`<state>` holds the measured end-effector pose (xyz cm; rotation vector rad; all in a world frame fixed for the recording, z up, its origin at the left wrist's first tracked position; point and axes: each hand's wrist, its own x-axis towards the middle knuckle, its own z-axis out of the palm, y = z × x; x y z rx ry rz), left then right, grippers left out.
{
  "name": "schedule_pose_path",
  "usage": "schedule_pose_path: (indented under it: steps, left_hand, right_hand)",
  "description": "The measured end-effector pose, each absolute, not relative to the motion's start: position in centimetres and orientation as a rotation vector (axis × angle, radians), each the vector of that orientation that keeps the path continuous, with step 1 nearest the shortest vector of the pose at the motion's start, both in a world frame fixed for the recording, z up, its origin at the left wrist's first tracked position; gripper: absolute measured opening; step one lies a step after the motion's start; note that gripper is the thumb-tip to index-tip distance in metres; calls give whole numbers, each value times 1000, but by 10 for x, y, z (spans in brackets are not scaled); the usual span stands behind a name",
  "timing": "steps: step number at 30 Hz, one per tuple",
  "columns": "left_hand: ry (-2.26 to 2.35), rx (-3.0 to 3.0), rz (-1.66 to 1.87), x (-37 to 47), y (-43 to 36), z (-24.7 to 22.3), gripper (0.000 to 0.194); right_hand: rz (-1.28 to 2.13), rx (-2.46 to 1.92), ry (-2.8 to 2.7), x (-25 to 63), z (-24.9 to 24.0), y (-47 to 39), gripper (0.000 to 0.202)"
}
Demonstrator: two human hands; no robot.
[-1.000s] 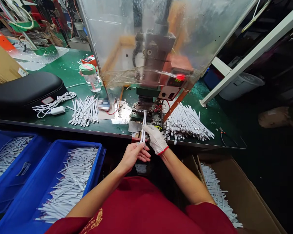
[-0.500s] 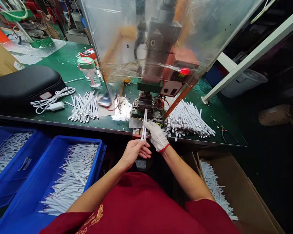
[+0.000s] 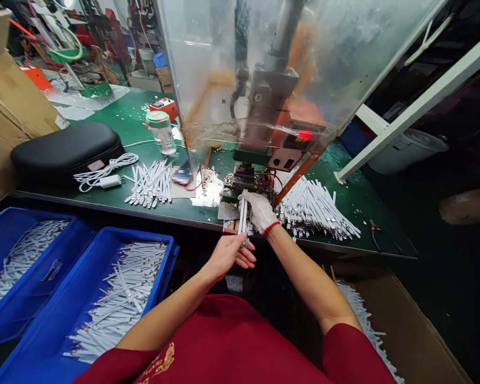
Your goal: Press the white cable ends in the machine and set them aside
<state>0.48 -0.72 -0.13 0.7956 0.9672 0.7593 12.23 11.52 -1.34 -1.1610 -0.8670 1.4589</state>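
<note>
Two short white cables (image 3: 243,216) run side by side from my left hand toward the jaws of a press machine (image 3: 243,175). My bare left hand (image 3: 231,253) pinches their near ends between thumb and forefinger, with the other fingers loosely curled. At the far ends, my right hand (image 3: 262,210), in a white knitted glove with a red cuff, closes its fingers on the cables just in front of the jaws. The glove hides the cable tips. Right of the press lies a heap of white cables (image 3: 318,208), and a smaller pile (image 3: 150,184) lies to its left.
Blue bins (image 3: 170,250) of white cables stand at lower left, a cardboard box (image 3: 420,330) of them at lower right. A plastic sheet (image 3: 208,53) hangs before the press. The green bench (image 3: 196,214) also bears a jar (image 3: 160,130), a black cushion (image 3: 68,149) and pliers (image 3: 374,234).
My right hand has slid forward along the cables, closer to the press jaws. My left hand keeps its pinch. The whole view has shifted slightly.
</note>
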Motion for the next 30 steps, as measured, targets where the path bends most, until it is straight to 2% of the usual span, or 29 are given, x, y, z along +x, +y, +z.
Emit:
schedule_pose_path:
  steps: [22, 30]
  left_hand:
    - [955, 798, 843, 10, -3, -7, 65]
    - [907, 912, 805, 4, -33, -24, 54]
  right_hand:
    - [1509, -1131, -809, 118, -2, 116, 26]
    - [1536, -1066, -818, 125, 20, 86, 29]
